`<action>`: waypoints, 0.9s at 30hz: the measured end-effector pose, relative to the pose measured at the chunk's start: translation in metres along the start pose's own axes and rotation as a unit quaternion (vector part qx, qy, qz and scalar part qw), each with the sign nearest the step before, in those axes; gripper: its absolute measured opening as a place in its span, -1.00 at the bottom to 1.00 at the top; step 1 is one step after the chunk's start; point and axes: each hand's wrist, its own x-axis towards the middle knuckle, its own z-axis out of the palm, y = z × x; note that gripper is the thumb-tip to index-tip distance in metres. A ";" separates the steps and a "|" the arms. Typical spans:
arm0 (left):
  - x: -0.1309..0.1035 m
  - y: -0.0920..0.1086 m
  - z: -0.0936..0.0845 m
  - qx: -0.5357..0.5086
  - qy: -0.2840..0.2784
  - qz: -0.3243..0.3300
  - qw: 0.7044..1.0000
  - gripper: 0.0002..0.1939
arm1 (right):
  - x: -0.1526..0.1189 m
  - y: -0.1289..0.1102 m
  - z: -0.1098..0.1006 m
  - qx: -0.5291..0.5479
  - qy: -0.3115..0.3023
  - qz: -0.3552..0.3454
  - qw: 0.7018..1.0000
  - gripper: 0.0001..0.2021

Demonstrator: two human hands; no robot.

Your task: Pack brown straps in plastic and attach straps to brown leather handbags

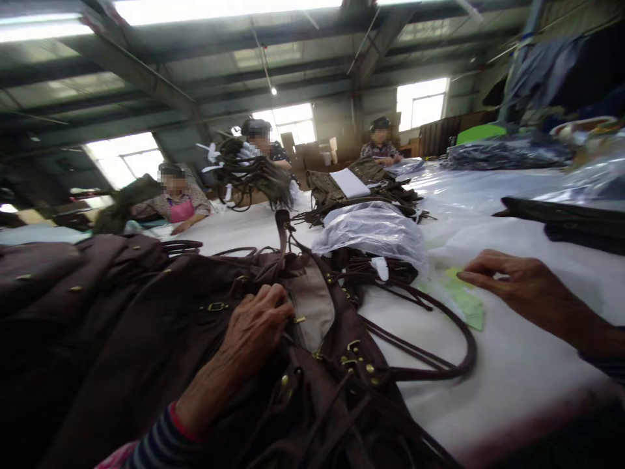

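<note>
A dark brown handbag [336,358] lies open in front of me, its beige lining [312,303] and a zip showing. My left hand [256,329] is closed on the edge of the bag's opening, fingers curled and their tips partly hidden. One looped handle [466,342] stretches over the white tabletop to the right. Beyond it, my right hand [520,290] pinches thumb and finger together at a green paper slip [455,277]. More pale green slips [471,307] lie just below those fingertips.
More brown bags [97,293] are piled at the left. A plastic-wrapped bundle [374,228] and olive bags [336,185] sit farther back on the white table [527,397]. Dark folded pieces [566,218] lie at right. Three people [180,202] are across the table.
</note>
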 end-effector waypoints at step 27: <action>-0.009 0.007 0.004 -0.030 0.004 -0.025 0.999 -0.83 | 0.067 -0.180 0.234 0.278 -0.424 0.124 0.853 -0.78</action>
